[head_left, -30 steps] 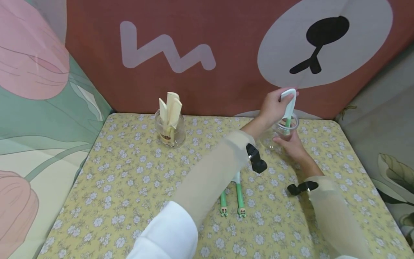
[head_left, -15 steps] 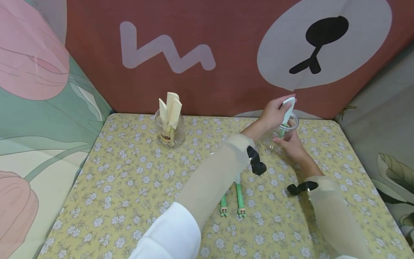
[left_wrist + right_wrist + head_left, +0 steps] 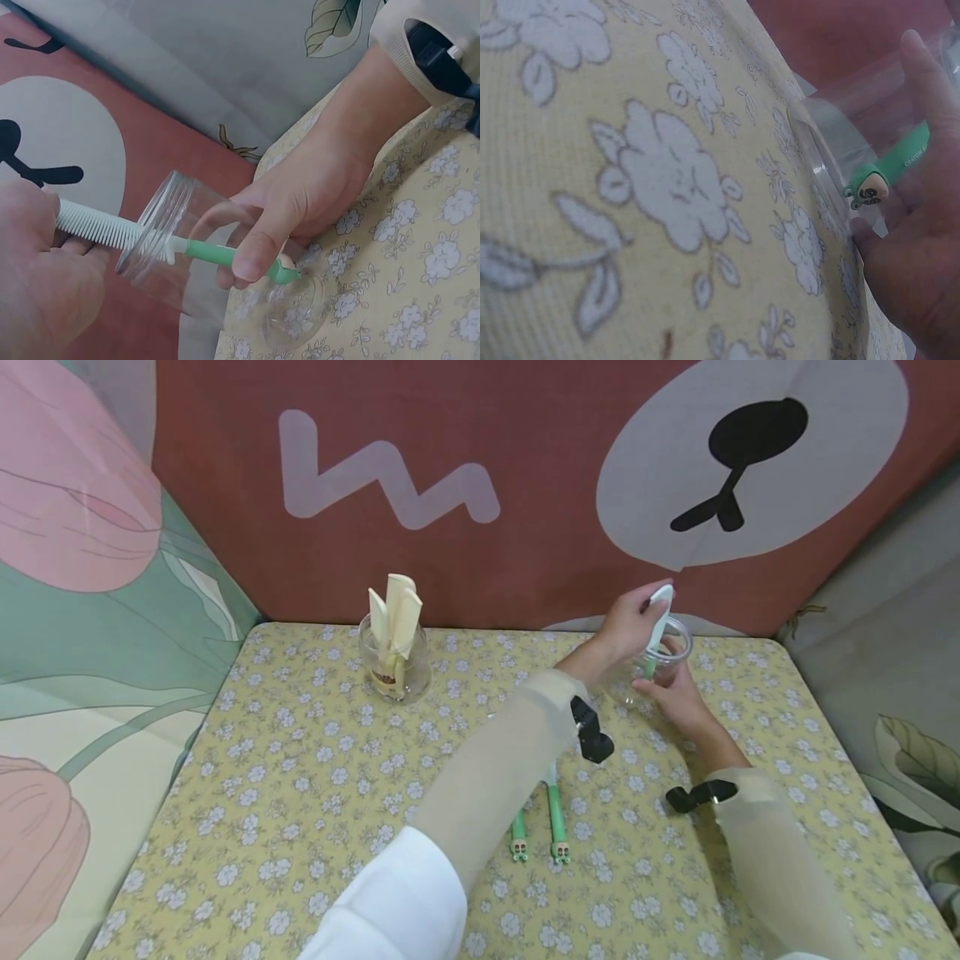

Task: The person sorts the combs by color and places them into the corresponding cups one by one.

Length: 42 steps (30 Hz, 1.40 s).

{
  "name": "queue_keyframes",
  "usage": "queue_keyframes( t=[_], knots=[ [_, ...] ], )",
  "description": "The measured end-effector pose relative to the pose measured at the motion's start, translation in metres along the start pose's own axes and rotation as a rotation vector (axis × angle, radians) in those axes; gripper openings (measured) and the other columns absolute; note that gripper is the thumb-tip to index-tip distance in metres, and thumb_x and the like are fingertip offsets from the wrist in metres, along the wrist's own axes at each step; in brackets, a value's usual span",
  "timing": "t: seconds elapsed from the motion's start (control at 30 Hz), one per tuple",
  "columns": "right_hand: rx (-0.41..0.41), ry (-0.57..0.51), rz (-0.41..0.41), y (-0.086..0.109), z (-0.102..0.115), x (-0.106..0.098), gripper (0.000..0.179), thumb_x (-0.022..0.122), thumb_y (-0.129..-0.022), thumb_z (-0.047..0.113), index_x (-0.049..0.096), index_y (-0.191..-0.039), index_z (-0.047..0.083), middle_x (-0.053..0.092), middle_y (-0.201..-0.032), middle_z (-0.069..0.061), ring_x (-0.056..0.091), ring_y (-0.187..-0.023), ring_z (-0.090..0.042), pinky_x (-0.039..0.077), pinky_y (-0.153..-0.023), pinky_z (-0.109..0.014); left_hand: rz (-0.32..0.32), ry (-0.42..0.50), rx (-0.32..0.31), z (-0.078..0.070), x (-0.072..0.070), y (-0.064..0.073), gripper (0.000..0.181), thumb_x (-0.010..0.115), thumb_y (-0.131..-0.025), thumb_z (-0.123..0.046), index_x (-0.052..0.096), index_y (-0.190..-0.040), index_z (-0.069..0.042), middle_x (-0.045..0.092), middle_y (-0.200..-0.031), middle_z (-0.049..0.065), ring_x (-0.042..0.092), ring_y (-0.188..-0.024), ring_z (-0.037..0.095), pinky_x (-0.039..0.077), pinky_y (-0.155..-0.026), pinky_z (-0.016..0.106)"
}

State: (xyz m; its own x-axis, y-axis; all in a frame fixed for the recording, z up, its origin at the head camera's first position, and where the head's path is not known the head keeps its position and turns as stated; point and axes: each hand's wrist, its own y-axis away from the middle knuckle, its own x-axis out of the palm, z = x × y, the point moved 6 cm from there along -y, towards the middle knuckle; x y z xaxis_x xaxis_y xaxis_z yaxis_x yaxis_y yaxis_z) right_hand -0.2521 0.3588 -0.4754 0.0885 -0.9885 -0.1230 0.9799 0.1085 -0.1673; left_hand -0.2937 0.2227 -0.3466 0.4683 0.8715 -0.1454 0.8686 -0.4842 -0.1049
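My left hand (image 3: 628,625) pinches the toothed white end of a green-handled comb (image 3: 659,617) over the mouth of a clear jar (image 3: 624,688). In the left wrist view the comb's fine teeth (image 3: 97,226) pass through the rim, and its green handle (image 3: 214,253) reaches down inside. A small cartoon face (image 3: 871,189) on the handle's tip shows near the jar's base in the right wrist view. My right hand (image 3: 678,695) grips the jar around its side, thumb toward me. The jar leans, its mouth tipped up to the right in the head view.
Two more green handles (image 3: 556,817) with cartoon ends lie on the flowered tablecloth (image 3: 285,793), partly under my left forearm. At the back left stands another clear jar (image 3: 414,681) holding several cream-coloured flat pieces (image 3: 405,620). A printed red cloth (image 3: 525,577) rises behind the table.
My left hand has lowered the comb farther into the jar and shifted slightly left, changing the comb's slant. My right hand and the jar stay in place.
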Motion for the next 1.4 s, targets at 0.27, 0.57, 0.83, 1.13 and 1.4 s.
queue_keyframes(
  t=[0.27,0.57,0.83,1.13,1.4],
  knots=[
    [-0.011,-0.047,0.011,0.0,-0.001,0.001,0.085,0.057,-0.093,-0.018,0.02,-0.157,0.023,0.048,-0.141,-0.001,0.052,-0.126,-0.026,0.055,-0.081,-0.021,-0.004,0.025,-0.006,0.002,-0.006,-0.003,0.049,0.056,-0.106,-0.013,0.045,-0.154,-0.008,0.054,-0.149,0.008,0.055,-0.132,0.012,0.043,-0.1,0.011],
    [-0.025,-0.037,0.019,0.001,0.001,0.0,0.084,0.061,-0.095,-0.012,0.019,-0.158,0.023,0.038,-0.152,-0.014,0.037,-0.14,-0.033,0.05,-0.091,-0.019,0.009,0.028,-0.027,0.003,-0.014,-0.001,0.056,0.058,-0.106,-0.021,0.039,-0.156,-0.004,0.048,-0.154,0.01,0.05,-0.137,0.015,0.043,-0.102,0.013],
    [-0.037,-0.037,0.021,0.001,0.003,0.0,0.083,0.059,-0.095,-0.014,0.02,-0.158,0.022,0.039,-0.15,-0.007,0.042,-0.133,-0.028,0.05,-0.086,-0.02,0.011,0.002,-0.046,0.0,-0.023,0.004,0.063,0.06,-0.105,-0.031,0.036,-0.158,-0.009,0.045,-0.156,0.008,0.048,-0.139,0.014,0.042,-0.105,0.016],
    [-0.039,-0.058,0.026,0.002,0.002,-0.001,0.082,0.059,-0.096,-0.013,0.017,-0.159,0.018,0.038,-0.152,-0.005,0.032,-0.141,-0.038,0.05,-0.088,-0.02,0.124,-0.227,0.062,-0.016,-0.051,0.006,0.067,0.053,-0.107,-0.037,0.025,-0.162,-0.009,0.029,-0.166,0.002,0.031,-0.149,0.013,0.031,-0.115,0.019],
    [-0.043,-0.078,0.036,0.003,0.001,-0.002,0.082,0.06,-0.096,-0.012,0.014,-0.159,0.013,0.04,-0.151,-0.004,0.039,-0.137,-0.034,0.051,-0.086,-0.02,0.25,-0.556,0.211,-0.033,-0.066,0.019,0.07,0.051,-0.108,-0.039,0.02,-0.162,-0.007,0.024,-0.167,0.007,0.022,-0.152,0.011,0.018,-0.117,0.014]
  ],
)
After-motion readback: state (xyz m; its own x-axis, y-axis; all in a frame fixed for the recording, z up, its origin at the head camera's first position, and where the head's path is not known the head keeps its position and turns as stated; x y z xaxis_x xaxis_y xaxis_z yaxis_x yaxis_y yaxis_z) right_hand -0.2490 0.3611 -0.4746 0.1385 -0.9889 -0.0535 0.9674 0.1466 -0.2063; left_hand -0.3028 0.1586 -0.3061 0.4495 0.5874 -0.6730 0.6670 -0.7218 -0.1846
